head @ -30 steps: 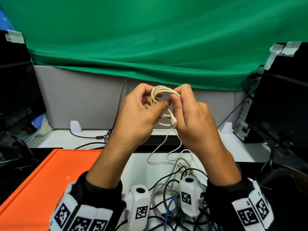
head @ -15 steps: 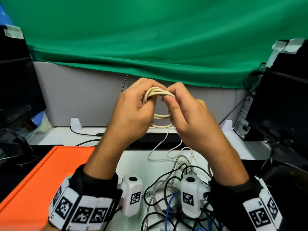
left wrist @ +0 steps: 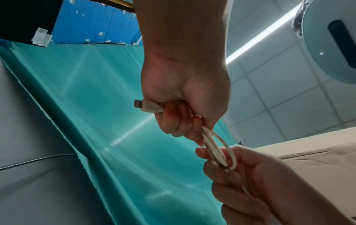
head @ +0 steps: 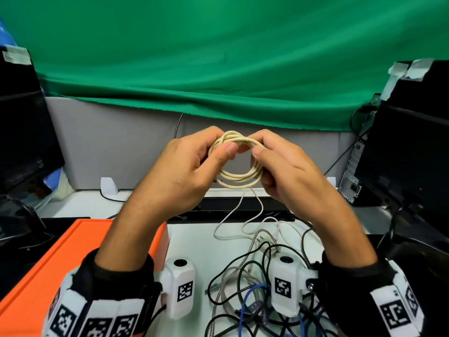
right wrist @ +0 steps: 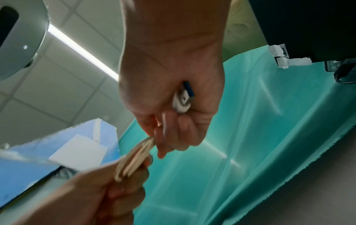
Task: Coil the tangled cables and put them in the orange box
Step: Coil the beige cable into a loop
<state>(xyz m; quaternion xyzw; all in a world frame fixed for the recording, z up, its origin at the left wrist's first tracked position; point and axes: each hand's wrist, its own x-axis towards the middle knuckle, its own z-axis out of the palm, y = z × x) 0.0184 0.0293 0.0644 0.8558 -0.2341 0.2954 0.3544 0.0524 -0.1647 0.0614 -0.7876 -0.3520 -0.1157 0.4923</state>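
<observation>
Head view, left hand point(head: 184, 171) and right hand point(head: 289, 171) pinching round, smooth cream cable coil point(head: 239, 164)

Two hands point(head: 184, 171), one cream coil point(head: 237, 164), one orange box point(head: 48, 268).

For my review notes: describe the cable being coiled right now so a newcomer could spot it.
In front of the green backdrop, above the desk, both hands meet. Between the left hand and right hand is the cream cable, wound into a small ring, unlike the loose black, grey and blue tangle below.
</observation>
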